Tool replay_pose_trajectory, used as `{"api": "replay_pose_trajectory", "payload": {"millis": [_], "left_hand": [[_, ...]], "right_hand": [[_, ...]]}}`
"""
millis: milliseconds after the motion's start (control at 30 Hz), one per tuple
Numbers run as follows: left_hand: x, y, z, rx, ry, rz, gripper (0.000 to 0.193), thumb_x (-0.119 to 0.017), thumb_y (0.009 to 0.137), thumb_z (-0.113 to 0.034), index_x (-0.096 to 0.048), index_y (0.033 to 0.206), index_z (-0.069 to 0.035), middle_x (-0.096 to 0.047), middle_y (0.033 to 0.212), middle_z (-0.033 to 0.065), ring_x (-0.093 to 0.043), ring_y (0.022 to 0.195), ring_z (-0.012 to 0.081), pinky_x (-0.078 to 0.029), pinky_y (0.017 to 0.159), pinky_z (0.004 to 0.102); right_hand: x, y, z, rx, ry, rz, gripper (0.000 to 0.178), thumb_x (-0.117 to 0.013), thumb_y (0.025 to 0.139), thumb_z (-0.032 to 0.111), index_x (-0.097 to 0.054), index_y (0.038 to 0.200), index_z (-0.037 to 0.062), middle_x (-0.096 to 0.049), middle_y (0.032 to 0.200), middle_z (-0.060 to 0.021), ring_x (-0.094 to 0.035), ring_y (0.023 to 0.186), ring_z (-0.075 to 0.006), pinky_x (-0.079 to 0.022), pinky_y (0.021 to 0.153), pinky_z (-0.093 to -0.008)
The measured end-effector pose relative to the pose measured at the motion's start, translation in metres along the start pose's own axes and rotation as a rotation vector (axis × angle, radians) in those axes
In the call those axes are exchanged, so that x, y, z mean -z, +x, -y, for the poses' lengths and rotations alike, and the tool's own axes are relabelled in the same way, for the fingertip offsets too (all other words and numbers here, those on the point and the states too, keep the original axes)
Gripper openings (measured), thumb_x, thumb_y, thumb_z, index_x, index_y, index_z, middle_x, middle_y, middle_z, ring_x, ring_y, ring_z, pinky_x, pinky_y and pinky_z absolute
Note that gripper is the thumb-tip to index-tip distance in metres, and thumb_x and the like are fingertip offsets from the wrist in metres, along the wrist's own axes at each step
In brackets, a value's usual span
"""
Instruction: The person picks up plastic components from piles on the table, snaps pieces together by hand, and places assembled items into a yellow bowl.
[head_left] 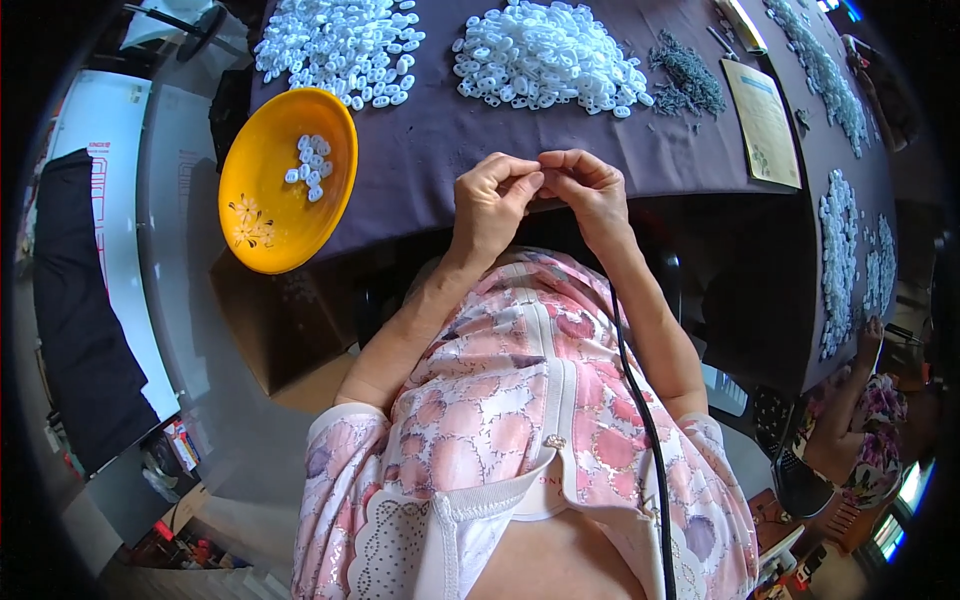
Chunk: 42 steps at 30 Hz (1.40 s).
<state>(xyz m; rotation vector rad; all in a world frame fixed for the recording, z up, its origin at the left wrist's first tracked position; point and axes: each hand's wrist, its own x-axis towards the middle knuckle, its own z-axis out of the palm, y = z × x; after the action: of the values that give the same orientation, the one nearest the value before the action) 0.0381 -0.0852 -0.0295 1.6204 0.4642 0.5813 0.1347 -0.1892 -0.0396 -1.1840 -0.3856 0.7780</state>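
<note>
purple-clothed table [430, 150], both hands' fingers [528, 183] pinched together at its edge, held piece hidden

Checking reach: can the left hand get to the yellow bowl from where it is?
Probably yes. The left hand is pinched against the right hand at the table edge; the yellow bowl lies to its left, nothing between.

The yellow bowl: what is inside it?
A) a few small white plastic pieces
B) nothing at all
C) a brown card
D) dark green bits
A: a small cluster of white plastic pieces lies in the yellow bowl, like those in the big white piles on the purple tablecloth.
</note>
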Motion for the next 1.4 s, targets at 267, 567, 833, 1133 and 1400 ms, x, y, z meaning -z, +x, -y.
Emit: {"api": "replay_pose_trajectory", "payload": {"millis": [267, 567, 833, 1133, 1400], "left_hand": [[0.005, 0.002, 0.001, 0.245, -0.162, 0.055, 0.012, -0.058, 0.084, -0.004, -0.059, 0.094, 0.002, -0.061, 0.076, 0.0046, -0.058, 0.057, 0.0078, -0.049, 0.047, 0.0194], [0.004, 0.004, 0.009, 0.325, -0.314, 0.064, 0.010, -0.056, 0.086, -0.009, -0.056, 0.092, 0.000, -0.058, 0.073, 0.0040, -0.055, 0.053, 0.0083, -0.045, 0.045, 0.0200], [0.003, 0.002, 0.010, 0.360, -0.346, 0.099, 0.010, -0.056, 0.087, -0.010, -0.055, 0.092, -0.001, -0.057, 0.072, 0.0031, -0.053, 0.051, 0.0085, -0.042, 0.043, 0.0197], [0.002, 0.002, 0.008, 0.323, -0.349, 0.046, 0.011, -0.059, 0.085, -0.009, -0.056, 0.090, 0.000, -0.060, 0.076, 0.0051, -0.057, 0.054, 0.0098, -0.046, 0.045, 0.0205], [-0.001, 0.002, 0.001, 0.285, -0.337, -0.031, 0.011, -0.062, 0.082, -0.007, -0.059, 0.088, 0.002, -0.062, 0.074, 0.0063, -0.059, 0.055, 0.0103, -0.049, 0.045, 0.0211]], "right_hand": [[0.001, 0.001, -0.001, 0.057, -0.073, 0.028, 0.011, -0.058, 0.083, 0.000, -0.064, 0.093, -0.0004, -0.064, 0.081, -0.0024, -0.059, 0.070, -0.0067, -0.051, 0.066, -0.0202], [-0.002, -0.001, -0.005, 0.049, 0.021, -0.025, 0.019, -0.063, 0.080, 0.000, -0.062, 0.098, 0.0005, -0.065, 0.083, -0.0041, -0.060, 0.073, -0.0080, -0.050, 0.066, -0.0209], [-0.005, 0.000, -0.007, 0.084, 0.034, -0.083, 0.021, -0.064, 0.079, 0.001, -0.061, 0.099, -0.0003, -0.066, 0.087, -0.0066, -0.061, 0.075, -0.0089, -0.050, 0.069, -0.0207], [-0.009, 0.000, -0.009, 0.134, 0.024, -0.086, 0.018, -0.064, 0.079, 0.000, -0.062, 0.097, -0.0003, -0.066, 0.085, -0.0062, -0.061, 0.076, -0.0089, -0.050, 0.067, -0.0207], [-0.006, 0.002, -0.006, 0.090, 0.110, -0.124, 0.016, -0.063, 0.080, 0.000, -0.062, 0.096, 0.0004, -0.065, 0.085, -0.0066, -0.061, 0.077, -0.0101, -0.051, 0.068, -0.0215]]}}
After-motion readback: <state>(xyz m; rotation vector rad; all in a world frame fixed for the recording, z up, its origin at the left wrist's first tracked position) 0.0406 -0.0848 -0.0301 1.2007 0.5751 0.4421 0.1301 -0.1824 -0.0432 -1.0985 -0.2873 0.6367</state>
